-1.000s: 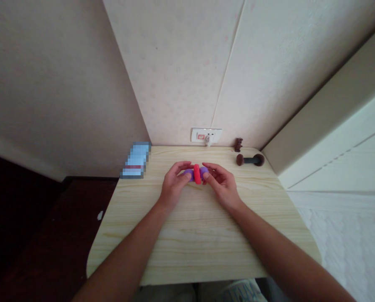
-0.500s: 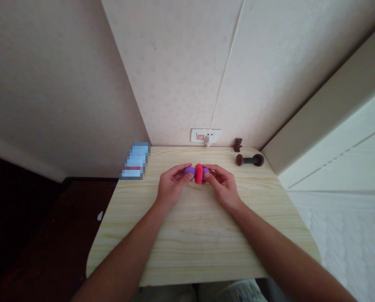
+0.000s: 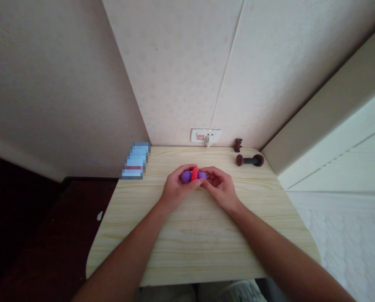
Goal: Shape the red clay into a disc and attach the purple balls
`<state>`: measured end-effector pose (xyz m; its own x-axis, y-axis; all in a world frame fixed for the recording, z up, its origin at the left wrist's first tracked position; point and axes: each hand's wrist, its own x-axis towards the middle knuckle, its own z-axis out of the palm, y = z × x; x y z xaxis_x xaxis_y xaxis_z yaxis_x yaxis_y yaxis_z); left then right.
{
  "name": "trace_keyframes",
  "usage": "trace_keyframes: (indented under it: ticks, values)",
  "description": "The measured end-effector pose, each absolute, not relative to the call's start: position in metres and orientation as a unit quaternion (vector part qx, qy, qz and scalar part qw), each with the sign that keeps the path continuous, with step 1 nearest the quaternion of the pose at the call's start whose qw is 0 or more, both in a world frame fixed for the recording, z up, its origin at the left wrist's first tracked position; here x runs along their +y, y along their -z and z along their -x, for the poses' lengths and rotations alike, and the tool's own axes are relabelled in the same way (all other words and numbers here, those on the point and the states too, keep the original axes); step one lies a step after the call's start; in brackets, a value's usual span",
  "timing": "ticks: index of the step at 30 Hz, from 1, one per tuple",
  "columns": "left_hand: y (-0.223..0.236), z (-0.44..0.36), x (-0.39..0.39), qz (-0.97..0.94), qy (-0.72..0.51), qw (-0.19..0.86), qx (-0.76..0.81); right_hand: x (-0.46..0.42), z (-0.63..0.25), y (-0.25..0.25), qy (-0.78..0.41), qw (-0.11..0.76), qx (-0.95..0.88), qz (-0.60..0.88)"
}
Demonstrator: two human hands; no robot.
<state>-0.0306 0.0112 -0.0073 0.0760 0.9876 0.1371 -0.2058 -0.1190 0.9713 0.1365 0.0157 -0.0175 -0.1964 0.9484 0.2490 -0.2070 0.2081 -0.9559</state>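
Two hands meet over the far middle of the desk [image 3: 200, 235], each gripping one end of a small toy [image 3: 192, 175] made of a red disc set between two purple rounded ends. The left hand [image 3: 174, 191] curls its fingers around the left purple end, thumb on the near side, so that the purple shows between thumb and forefinger. The right hand [image 3: 220, 188] pinches the right purple end with thumb and fingertips, the other fingers loosely bent behind. Both hands are closed on the toy, which sits between them just above the desk top; whether its underside touches the wood cannot be told from this angle. The red disc stands roughly on edge, tilted a little, in the gap between the two sets of fingertips.

Both forearms run in from the near edge of the desk and converge toward the toy. The desk is pale wood grain with rounded near corners, pushed into a corner of the room. At its far right a dark dumbbell [image 3: 250, 160] lies on its side, well apart from the hands, and just behind that stands a small brown figure [image 3: 237, 144] close to the wall. A white wall socket [image 3: 205, 135] sits on the wall right above the far edge of the desk, perhaps with a plug in it. At the far left corner lies a blurred blue box [image 3: 136, 160]. To the right of the desk is a white quilted bed [image 3: 347, 239].
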Motion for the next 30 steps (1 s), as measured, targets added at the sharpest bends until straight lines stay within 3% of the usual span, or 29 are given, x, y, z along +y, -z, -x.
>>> trace_keyframes:
  ticks: [20,30]
  values:
    - [0.016,0.029,0.014,-0.461,-0.584,0.564,0.357,0.011,-0.137,0.010,-0.411,0.561,-0.637,0.332]
    - [0.018,0.036,0.013,-0.465,-0.567,0.607,0.306,0.012,-0.138,0.011,-0.433,0.565,-0.621,0.326]
